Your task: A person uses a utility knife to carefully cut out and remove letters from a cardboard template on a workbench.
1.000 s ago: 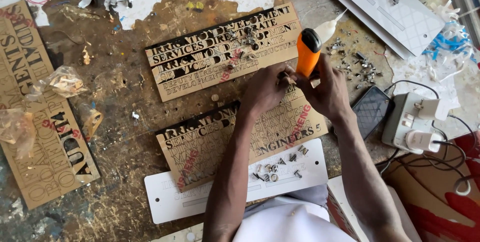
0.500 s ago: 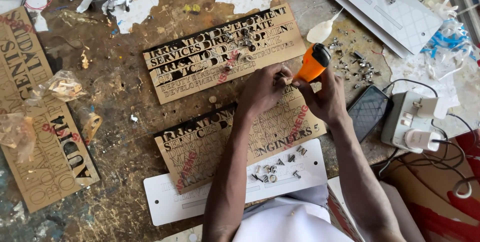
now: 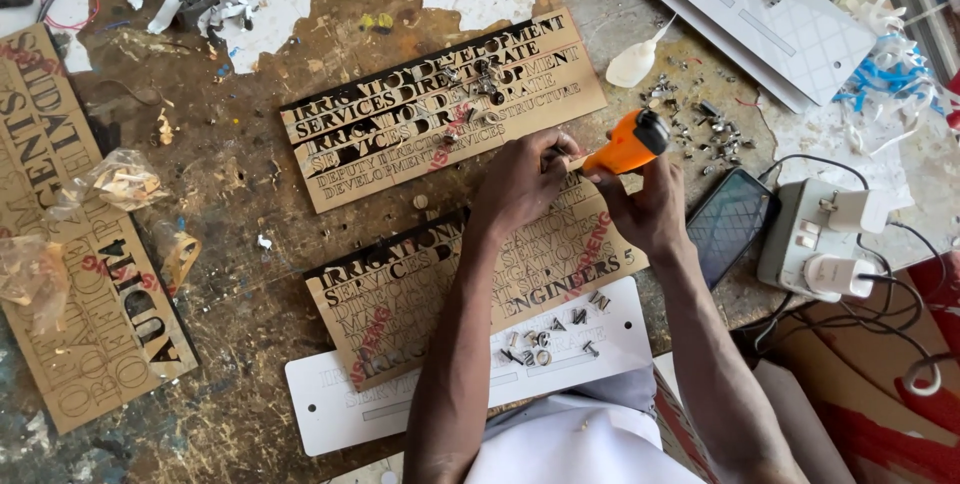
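Both hands (image 3: 590,189) grip an orange tool (image 3: 627,147) (black-capped) over a letter-cut board (image 3: 400,294)

- Both forearms bare, no sleeves showing down to the wrists.
- Left hand (image 3: 522,184) and right hand (image 3: 650,209): no rings, watch or gloves visible.
- White garment (image 3: 570,444) at six o'clock.

Tip of orange plastic-handled tool (image 3: 628,147) hidden behind both hands. Fingertips of left hand (image 3: 520,184) and right hand (image 3: 650,212) curled out of sight. Brown letter-cut board (image 3: 80,244) cropped by left edge. Small cut-out letters (image 3: 540,346) too tiny to tell.
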